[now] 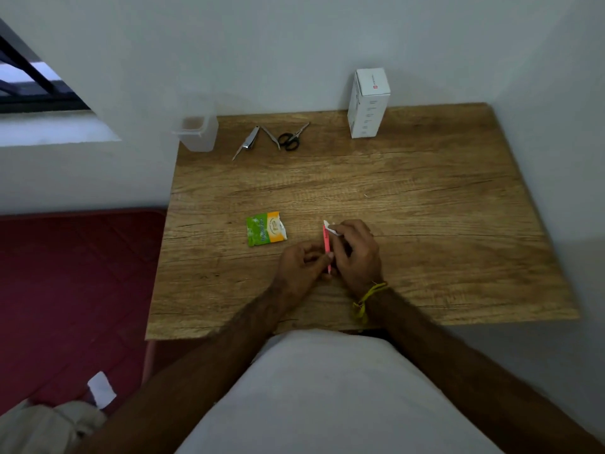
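Both hands meet over the middle of the wooden table [425, 198]. A thin pink strip [326, 244] stands between them. My left hand [299, 268] pinches its lower part with curled fingers. My right hand [355, 253], with a yellow thread at the wrist, curls round its right side and holds a small white scrap [332, 228] at its top. An opened green and orange sachet [265, 228] lies flat just left of the hands.
At the table's back lie a nail clipper [246, 142], tweezers [271, 136] and small black-handled scissors [291, 139]. A clear plastic container [198, 134] stands at the back left corner, a white box [368, 104] at the back right. A red mattress [75, 290] lies left.
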Demonstrator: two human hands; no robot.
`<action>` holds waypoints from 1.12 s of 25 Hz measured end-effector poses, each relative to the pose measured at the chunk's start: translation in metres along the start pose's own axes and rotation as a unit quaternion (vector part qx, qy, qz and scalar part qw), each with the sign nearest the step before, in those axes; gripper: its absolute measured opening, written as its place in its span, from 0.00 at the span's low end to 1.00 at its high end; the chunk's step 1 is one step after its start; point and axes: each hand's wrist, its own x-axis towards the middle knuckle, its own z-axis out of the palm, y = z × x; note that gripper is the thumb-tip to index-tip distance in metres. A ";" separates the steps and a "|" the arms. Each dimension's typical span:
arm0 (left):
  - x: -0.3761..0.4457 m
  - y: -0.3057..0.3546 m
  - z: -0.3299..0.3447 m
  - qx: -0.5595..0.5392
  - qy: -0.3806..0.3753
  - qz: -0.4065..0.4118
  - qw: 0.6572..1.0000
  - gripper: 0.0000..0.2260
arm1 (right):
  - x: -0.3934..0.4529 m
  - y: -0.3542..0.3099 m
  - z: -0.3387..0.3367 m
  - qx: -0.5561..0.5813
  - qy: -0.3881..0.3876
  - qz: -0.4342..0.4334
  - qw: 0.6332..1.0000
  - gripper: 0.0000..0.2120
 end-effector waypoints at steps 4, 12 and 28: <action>0.001 -0.003 -0.001 0.002 -0.006 0.007 1.000 0.13 | 0.001 0.004 0.001 -0.006 -0.032 -0.016 0.999 0.08; 0.003 -0.008 -0.003 0.022 -0.022 0.019 0.999 0.13 | 0.002 0.007 0.000 -0.003 -0.048 -0.019 0.999 0.09; 0.009 -0.013 -0.001 0.002 -0.023 0.011 1.000 0.12 | 0.001 0.013 0.003 -0.016 -0.039 -0.006 0.999 0.09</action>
